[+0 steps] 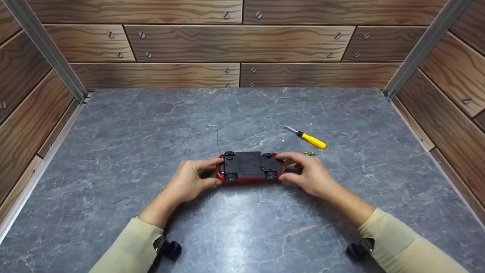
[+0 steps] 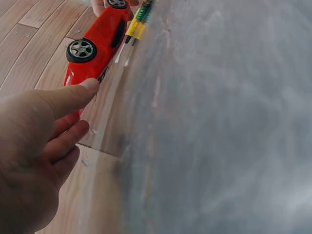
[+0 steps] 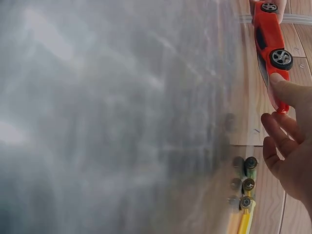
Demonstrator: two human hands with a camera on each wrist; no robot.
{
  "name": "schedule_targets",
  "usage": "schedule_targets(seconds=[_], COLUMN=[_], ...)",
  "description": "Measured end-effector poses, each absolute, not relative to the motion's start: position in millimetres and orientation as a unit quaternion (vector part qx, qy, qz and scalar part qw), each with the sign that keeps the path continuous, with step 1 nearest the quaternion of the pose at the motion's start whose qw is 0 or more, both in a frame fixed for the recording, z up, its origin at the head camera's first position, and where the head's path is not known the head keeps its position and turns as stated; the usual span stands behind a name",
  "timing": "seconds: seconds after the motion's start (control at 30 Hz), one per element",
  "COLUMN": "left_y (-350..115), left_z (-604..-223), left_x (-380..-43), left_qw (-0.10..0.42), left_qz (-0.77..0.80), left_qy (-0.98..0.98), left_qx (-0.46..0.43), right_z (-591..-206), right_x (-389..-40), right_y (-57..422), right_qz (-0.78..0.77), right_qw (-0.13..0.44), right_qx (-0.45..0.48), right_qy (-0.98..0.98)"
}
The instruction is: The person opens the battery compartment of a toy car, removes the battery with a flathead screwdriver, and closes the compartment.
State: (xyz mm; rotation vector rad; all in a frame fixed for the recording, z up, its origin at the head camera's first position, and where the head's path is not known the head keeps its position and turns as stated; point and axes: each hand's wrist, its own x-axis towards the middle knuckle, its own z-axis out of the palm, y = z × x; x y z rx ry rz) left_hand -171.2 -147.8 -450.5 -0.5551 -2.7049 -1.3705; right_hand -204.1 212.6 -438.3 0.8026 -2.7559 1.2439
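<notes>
A red toy car (image 1: pixel 248 167) is upside down, its black underside and wheels facing up in the head view. My left hand (image 1: pixel 190 180) grips its left end between thumb and fingers. At the other end, my right hand (image 1: pixel 313 175) pinches the car the same way. Both wrist views show the red side of the car; the left thumb (image 2: pixel 73 97) presses one end, and the right thumb (image 3: pixel 288 90) presses the opposite one. Beyond the right hand lie small green batteries (image 1: pixel 310 154), partly hidden by it in the head view; the right wrist view shows three battery ends.
A yellow-handled screwdriver (image 1: pixel 313 141) lies behind the right hand, its tip pointing to the back left. Tiny bright specks (image 1: pixel 283 140) dot the table near it. The grey marbled table (image 1: pixel 151 125) is bordered by wood-patterned walls (image 1: pixel 238 43) at the back and sides.
</notes>
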Motion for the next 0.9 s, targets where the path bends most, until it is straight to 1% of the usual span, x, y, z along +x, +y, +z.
schedule_targets(seconds=[0.27,0.5,0.73,0.9], left_y=[-150.4,-153.2,-154.8,-151.6], left_z=[-432.5,-409.1,-385.3,-372.2], left_x=[-168.9,-167.7,-168.9,-170.4], left_qw=[0.035,0.04,0.026,0.043], left_qz=[-0.463,-0.496,-0.557,-0.57], left_qy=[-0.866,-0.842,-0.803,-0.794], left_qx=[-0.188,-0.208,-0.212,-0.205], right_z=[-424.4,-407.0,-391.5,-381.6], right_x=[-204.0,-202.9,-201.6,-202.2], right_y=[214.7,215.1,215.3,213.6], right_qz=[0.426,0.47,0.516,0.541], right_qw=[0.02,0.034,0.02,0.024], right_qx=[0.262,0.267,0.257,0.241], right_qy=[-0.866,-0.841,-0.817,-0.805])
